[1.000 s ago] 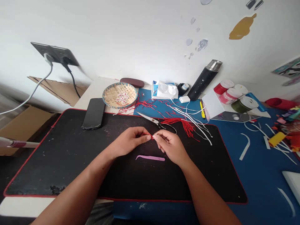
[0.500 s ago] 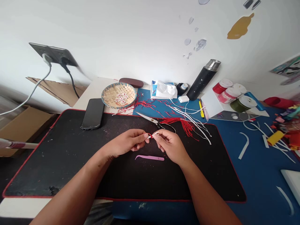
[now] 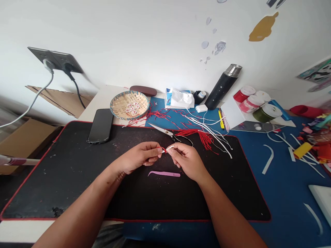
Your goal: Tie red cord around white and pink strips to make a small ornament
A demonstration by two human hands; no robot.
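My left hand [image 3: 146,155] and my right hand [image 3: 184,159] meet above the black mat, fingertips almost touching. Both are closed in a pinch on a short piece of red and white cord [image 3: 165,150], which spans the small gap between them. The red part looks wrapped or knotted around the white; the fingers hide its ends. Below the hands, a pair of purple bent-tip tweezers [image 3: 165,174] lies on the mat. Just beyond them rest scissors [image 3: 165,130] with opened blades, beside a bundle of red cords [image 3: 204,138] and several long white cords [image 3: 219,139].
A woven basket [image 3: 119,103] holding small red-and-white pieces stands behind the phone [image 3: 100,125]. Red scraps, a tissue pack [image 3: 181,99], a black flask [image 3: 221,89] and paint jars [image 3: 249,100] line the back. White strips and coloured material [image 3: 303,151] lie at right on the blue surface.
The view has shifted slightly. Both hands keep their pinch on the red and white cord, with hardly any movement; tweezers and scissors stay where they were.
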